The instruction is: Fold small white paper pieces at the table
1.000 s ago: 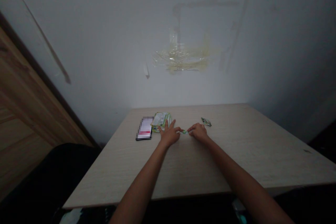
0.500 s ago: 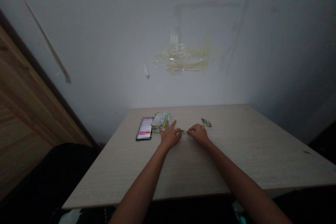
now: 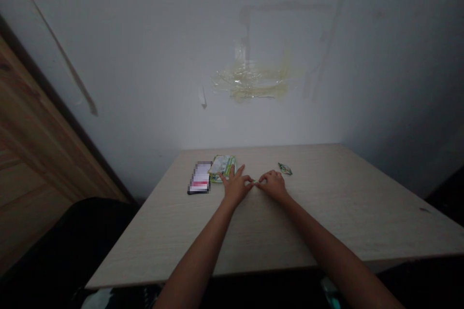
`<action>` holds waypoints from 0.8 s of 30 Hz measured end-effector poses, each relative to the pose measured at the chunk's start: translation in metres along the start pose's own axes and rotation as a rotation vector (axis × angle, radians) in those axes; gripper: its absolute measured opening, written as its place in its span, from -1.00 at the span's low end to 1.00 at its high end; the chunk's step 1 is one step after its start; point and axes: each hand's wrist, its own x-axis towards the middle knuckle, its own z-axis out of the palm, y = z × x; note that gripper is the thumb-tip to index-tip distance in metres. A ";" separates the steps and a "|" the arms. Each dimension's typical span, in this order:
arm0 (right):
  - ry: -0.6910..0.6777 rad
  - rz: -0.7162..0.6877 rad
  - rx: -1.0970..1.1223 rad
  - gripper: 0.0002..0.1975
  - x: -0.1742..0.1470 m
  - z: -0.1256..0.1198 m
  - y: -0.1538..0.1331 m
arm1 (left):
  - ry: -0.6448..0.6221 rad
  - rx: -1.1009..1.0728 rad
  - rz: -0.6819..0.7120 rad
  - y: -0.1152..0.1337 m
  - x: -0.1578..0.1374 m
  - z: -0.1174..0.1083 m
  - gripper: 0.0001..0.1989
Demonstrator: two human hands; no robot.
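My left hand [image 3: 237, 187] rests over the table with its thumb and index finger pinched on the left end of a small folded green and white wrapper [image 3: 254, 182]. Its other fingers are spread toward a stack of green and white plastic wrappers [image 3: 222, 165]. On the right end of the folded wrapper, the fingertips of my right hand [image 3: 274, 186] are closed in a pinch. Most of that wrapper is hidden by the fingers. Just beyond my right hand lies another small folded green wrapper [image 3: 285, 169].
A phone [image 3: 200, 178] with its screen lit lies left of the stack, partly blurred out. The pale wooden table [image 3: 326, 203] meets a wall [image 3: 145, 58] marked with old tape [image 3: 253, 82]. A dark chair-like shape [image 3: 83, 231] stands at the left.
My hands have drawn slightly closer together, and less of the folded wrapper shows between them. The stack, phone and other folded wrapper stay in place.
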 end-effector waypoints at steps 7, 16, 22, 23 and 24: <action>-0.021 0.015 -0.016 -0.65 0.004 0.005 0.000 | -0.015 -0.008 -0.017 0.000 0.003 0.000 -0.77; -0.075 0.020 -0.019 -0.69 0.010 0.008 0.006 | -0.088 -0.038 -0.047 -0.008 0.004 -0.002 -0.76; -0.090 -0.020 -0.029 -0.70 0.012 0.010 0.010 | -0.152 -0.025 -0.044 -0.010 0.005 -0.006 -0.74; -0.091 -0.027 -0.031 -0.70 0.012 0.010 0.011 | -0.158 -0.025 -0.042 -0.011 0.005 -0.006 -0.74; -0.090 -0.028 -0.030 -0.70 0.012 0.010 0.011 | -0.159 -0.023 -0.042 -0.011 0.005 -0.006 -0.73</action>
